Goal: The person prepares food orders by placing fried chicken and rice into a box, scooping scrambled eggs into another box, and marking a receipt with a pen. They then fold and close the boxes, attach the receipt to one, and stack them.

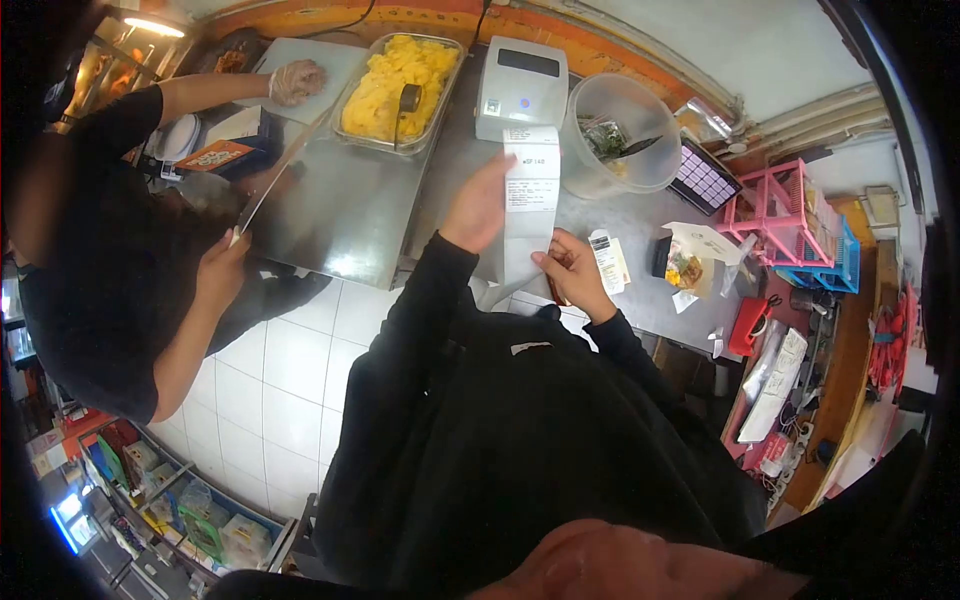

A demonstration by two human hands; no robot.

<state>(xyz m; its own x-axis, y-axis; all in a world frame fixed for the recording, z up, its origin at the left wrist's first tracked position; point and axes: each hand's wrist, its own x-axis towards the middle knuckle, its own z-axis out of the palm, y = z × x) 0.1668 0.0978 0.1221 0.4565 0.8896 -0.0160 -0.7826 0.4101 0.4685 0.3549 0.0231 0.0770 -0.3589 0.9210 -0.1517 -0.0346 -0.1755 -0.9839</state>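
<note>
A long strip of printed labels [531, 190] hangs from the front of a grey label printer [522, 85] on the metal counter. My left hand [475, 212] is at the strip's left edge near the printer, fingers closed against the paper and partly hidden behind it. Lower down, my right hand [578, 272] pinches the right edge of the strip between thumb and fingers. To the right of my right hand, a printed slip [608, 262] lies on the counter, with an open food box [690, 265] beyond it.
A clear tub [622, 135] stands right of the printer, a tray of yellow food [403, 85] left of it. At left, a co-worker holds a long knife [285, 165] near a cutting board [315, 62]. Pink basket [785, 215] and red tape dispenser [752, 325] sit at right.
</note>
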